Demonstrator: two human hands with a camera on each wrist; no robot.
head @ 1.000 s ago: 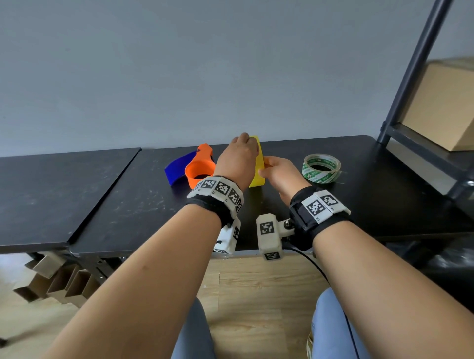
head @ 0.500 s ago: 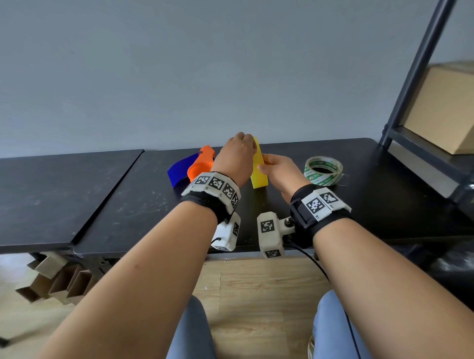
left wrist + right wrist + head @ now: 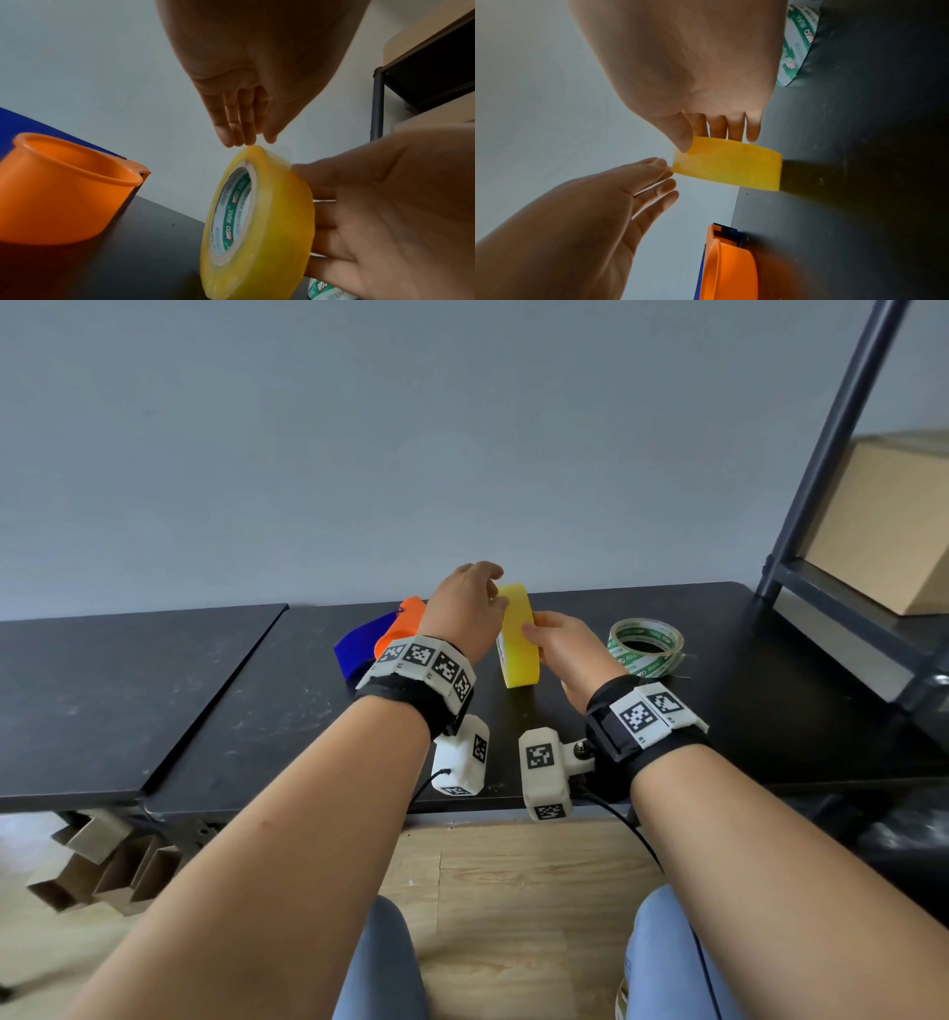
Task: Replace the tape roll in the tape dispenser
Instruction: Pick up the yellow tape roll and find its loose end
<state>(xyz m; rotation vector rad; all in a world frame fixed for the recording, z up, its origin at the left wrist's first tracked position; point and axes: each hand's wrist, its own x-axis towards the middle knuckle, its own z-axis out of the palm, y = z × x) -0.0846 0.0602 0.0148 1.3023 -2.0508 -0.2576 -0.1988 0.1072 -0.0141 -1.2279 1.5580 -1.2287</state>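
The yellow tape roll is standing on edge on the black table, its hole facing left and right. Green and red printing is showing on its white core, too small to read. The right hand is gripping the roll from its right side, thumb on the tread and fingers against the far face. The left hand is hanging open above it, straight fingertips touching the roll's top edge. Just left, the orange and blue tape dispenser is lying on the table. To the right, a nearly spent roll with green lettering is lying flat, near a shelf frame holding a cardboard box. Bare tabletop is stretching toward the near edge.
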